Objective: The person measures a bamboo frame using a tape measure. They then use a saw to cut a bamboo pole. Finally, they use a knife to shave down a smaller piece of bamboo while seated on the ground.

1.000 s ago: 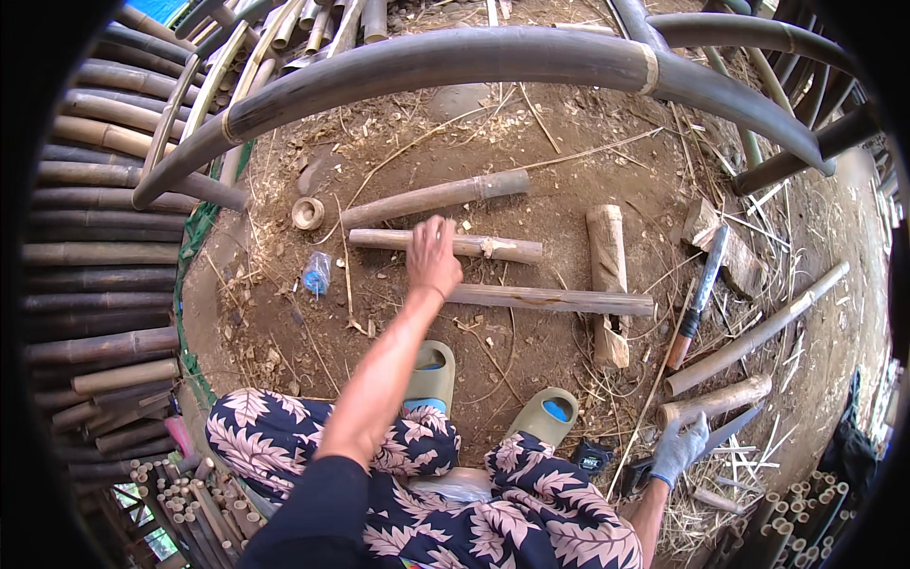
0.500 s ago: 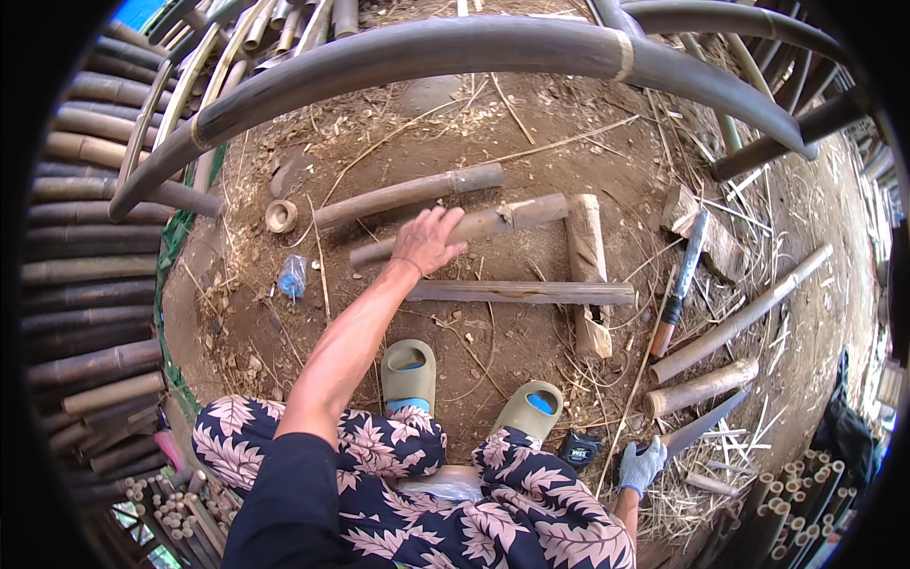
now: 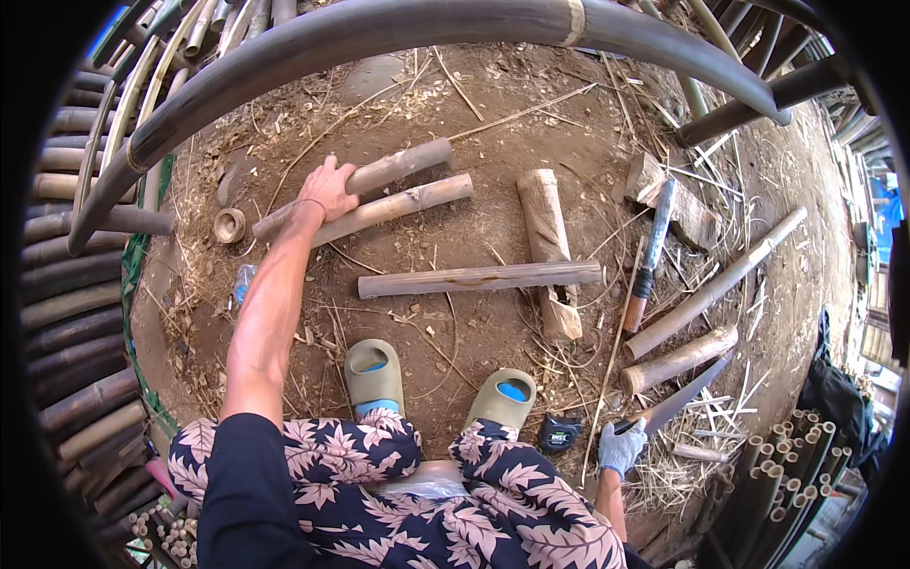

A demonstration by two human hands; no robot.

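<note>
Bamboo tube at 11 o'clock, your left hand clamped round it, should balance best gripped near mid-length, saw in your closed, gloved right hand angled clear at 4 o'clock.

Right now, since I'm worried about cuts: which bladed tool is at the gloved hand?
The tool with the tapering grey blade, at the gloved right hand; the brown-handled tool lies apart, farther ahead.
</note>
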